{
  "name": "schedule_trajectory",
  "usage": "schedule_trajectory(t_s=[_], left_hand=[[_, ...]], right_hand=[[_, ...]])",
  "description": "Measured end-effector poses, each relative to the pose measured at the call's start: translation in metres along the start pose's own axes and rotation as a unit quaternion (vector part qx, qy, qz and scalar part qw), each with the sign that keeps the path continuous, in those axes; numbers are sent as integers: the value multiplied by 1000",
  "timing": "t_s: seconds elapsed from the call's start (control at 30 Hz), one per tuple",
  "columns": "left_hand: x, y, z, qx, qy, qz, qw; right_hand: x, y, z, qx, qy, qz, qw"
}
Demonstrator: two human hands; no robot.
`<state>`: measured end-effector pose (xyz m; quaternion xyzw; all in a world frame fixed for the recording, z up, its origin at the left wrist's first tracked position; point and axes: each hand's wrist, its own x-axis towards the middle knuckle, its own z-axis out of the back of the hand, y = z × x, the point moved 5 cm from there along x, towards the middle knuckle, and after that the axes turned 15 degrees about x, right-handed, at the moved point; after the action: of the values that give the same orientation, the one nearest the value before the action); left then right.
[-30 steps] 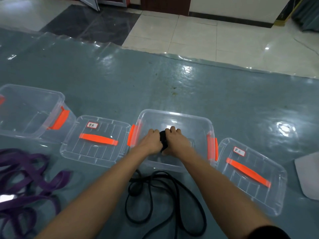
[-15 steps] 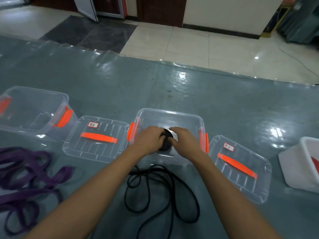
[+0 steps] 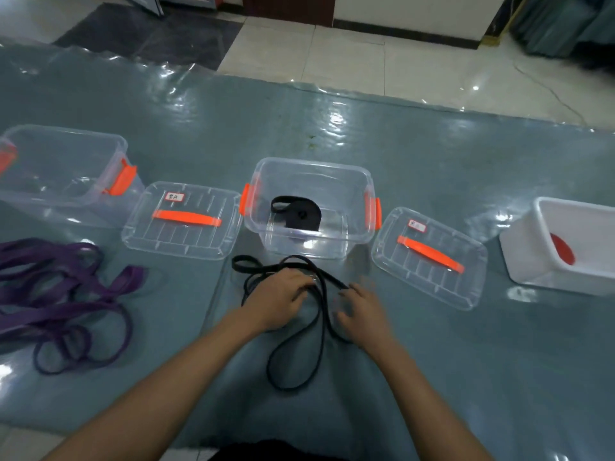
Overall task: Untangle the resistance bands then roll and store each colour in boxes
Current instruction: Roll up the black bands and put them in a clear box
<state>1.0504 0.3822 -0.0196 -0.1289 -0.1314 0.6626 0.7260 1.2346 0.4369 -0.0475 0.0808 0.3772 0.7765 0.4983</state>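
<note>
A rolled black band (image 3: 301, 215) lies inside the middle clear box (image 3: 356, 242), its loose end curling out to the left. On the mat in front of that box sprawls a loose black band (image 3: 321, 314). My left hand (image 3: 278, 299) rests on its upper loops with the fingers curled over the strands. My right hand (image 3: 361, 311) hovers just right of the band, fingers spread, blurred. A tangle of purple bands (image 3: 56, 294) lies at the left. A second clear box (image 3: 63, 176) stands at the far left.
Two clear lids with orange handles lie flat: one (image 3: 183, 221) left of the middle box, one (image 3: 431, 257) right of it. A white tub (image 3: 532, 254) with something red inside stands at the far right. The mat's far edge meets tiled floor.
Both hands let go of the rolled black band inside the middle box and drew back to the loose black band on the mat. The view shifted, bringing the white tub in.
</note>
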Motion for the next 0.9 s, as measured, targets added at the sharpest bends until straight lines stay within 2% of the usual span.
schedule_trajectory(t_s=[0.1, 0.3, 0.43, 0.53, 0.67, 0.77, 0.9], left_hand=[[-10, -9, -36, 42, 102, -16, 994], [-23, -18, -73, 93, 209, -11, 973], [-19, -24, -67, 70, 178, -17, 981], [-10, -28, -49, 42, 105, -10, 994], [10, -45, -20, 32, 14, -64, 997], [27, -59, -9, 51, 47, -98, 993], [36, -78, 2, 36, 76, -151, 985]], right_hand=[[-26, -37, -27, -79, 43, -52, 995], [-55, -61, -35, -34, -37, -80, 996], [-53, -53, -23, 5, -39, -64, 997], [-56, -37, -4, 8, -66, -24, 997], [-58, -9, 23, -25, -83, 33, 996], [-62, 16, 43, -60, -96, 86, 990], [-76, 43, 68, -41, -140, 150, 978]])
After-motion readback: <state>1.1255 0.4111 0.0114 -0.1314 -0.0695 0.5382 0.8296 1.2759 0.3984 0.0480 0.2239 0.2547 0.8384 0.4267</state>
